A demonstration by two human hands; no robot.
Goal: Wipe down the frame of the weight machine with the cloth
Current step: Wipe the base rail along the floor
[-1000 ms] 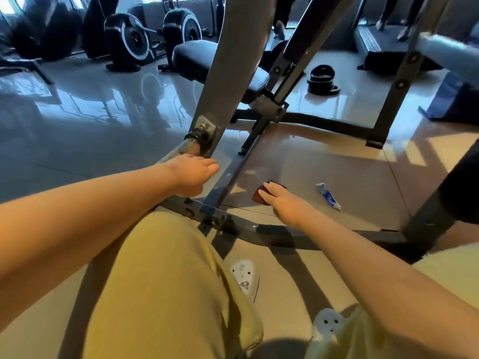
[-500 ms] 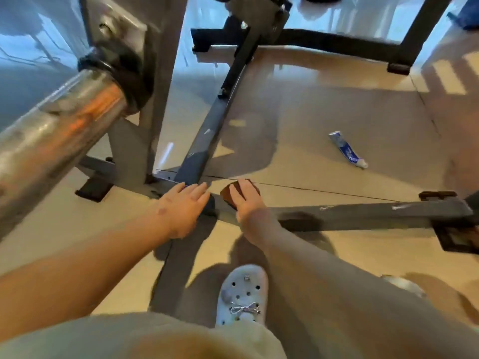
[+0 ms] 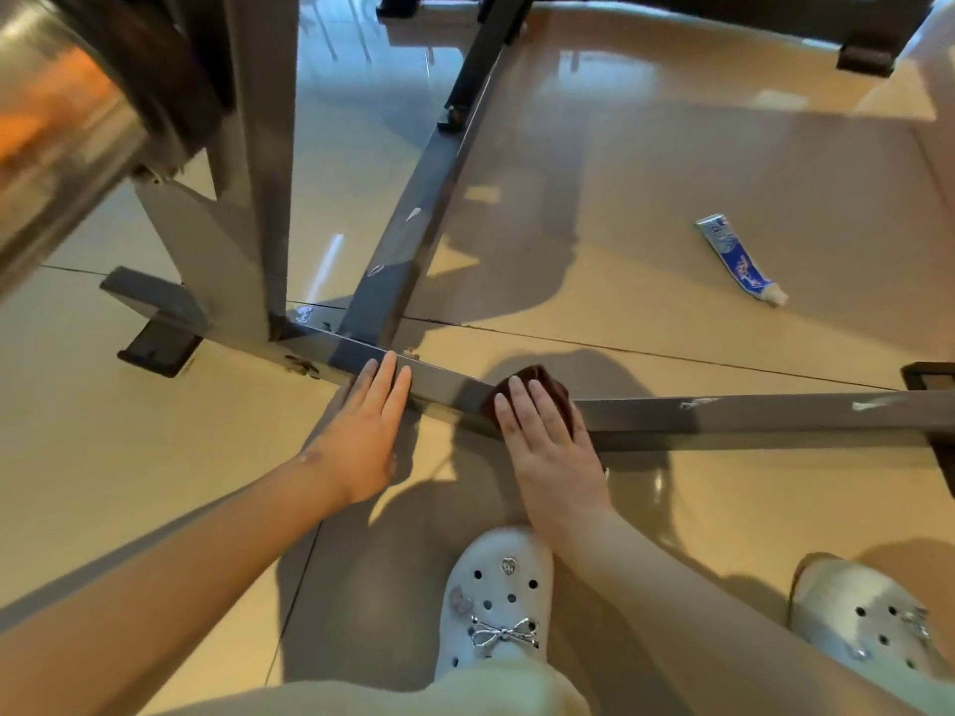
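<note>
The weight machine's grey steel frame (image 3: 723,413) lies low across the floor, with a second bar (image 3: 413,235) running away from it and an upright post (image 3: 258,162) at the left. My right hand (image 3: 548,441) presses a dark red cloth (image 3: 548,387) flat onto the top of the floor bar, fingers straight. My left hand (image 3: 367,431) rests flat on the same bar just left of it, near the joint. Most of the cloth is hidden under my fingers.
A blue and white tube (image 3: 739,261) lies on the tiled floor beyond the bar. A shiny steel sleeve (image 3: 57,136) juts in at the top left. My white clogs (image 3: 496,602) stand close behind the bar. Black rubber feet (image 3: 160,343) sit under the frame ends.
My head has dropped lower and closer to the floor bar. My left hand came off the steel sleeve down onto the bar. The right hand with the cloth has shifted slightly right along the bar.
</note>
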